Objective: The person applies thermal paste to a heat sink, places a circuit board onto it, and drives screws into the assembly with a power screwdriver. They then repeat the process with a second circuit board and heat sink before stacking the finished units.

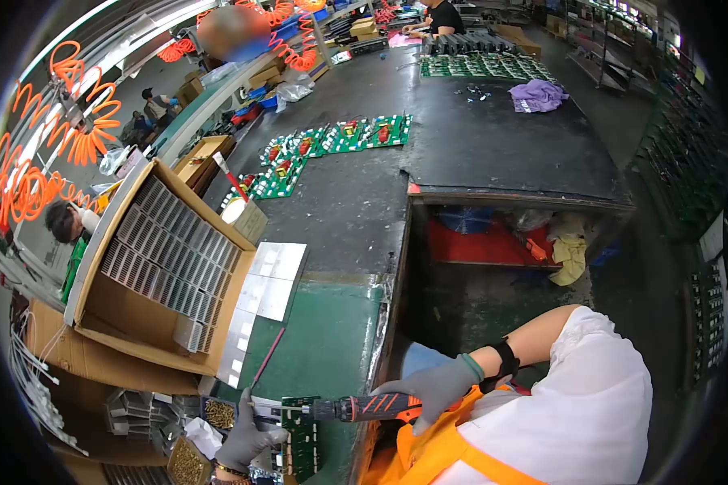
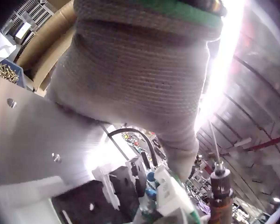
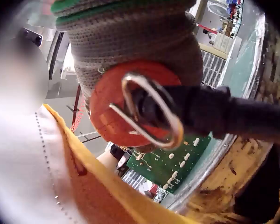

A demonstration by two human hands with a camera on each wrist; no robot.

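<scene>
My grey-gloved right hand (image 1: 438, 390) grips a black and orange electric screwdriver (image 1: 360, 408), held level with its bit toward my left hand. In the right wrist view, the orange butt end (image 3: 105, 100) carries a metal hanging loop (image 3: 170, 121). My gloved left hand (image 1: 247, 443) holds a bare metal plate (image 2: 28, 130) by the green circuit board (image 1: 303, 444); the thumb reaches down on the component side, while the plate hides most other fingers. Screws (image 2: 57, 157) show in the plate. The screwdriver's bit (image 2: 213, 140) stands beside the thumb in the left wrist view.
Screw trays (image 1: 218, 414) and loose metal brackets (image 1: 133, 414) lie left of my left hand. Beyond stands a cardboard box (image 1: 125, 319) of slotted metal parts, beside flat metal plates (image 1: 271, 279) and a thin purple rod (image 1: 268, 356). Finished-looking boards (image 1: 364, 133) lie farther up the bench.
</scene>
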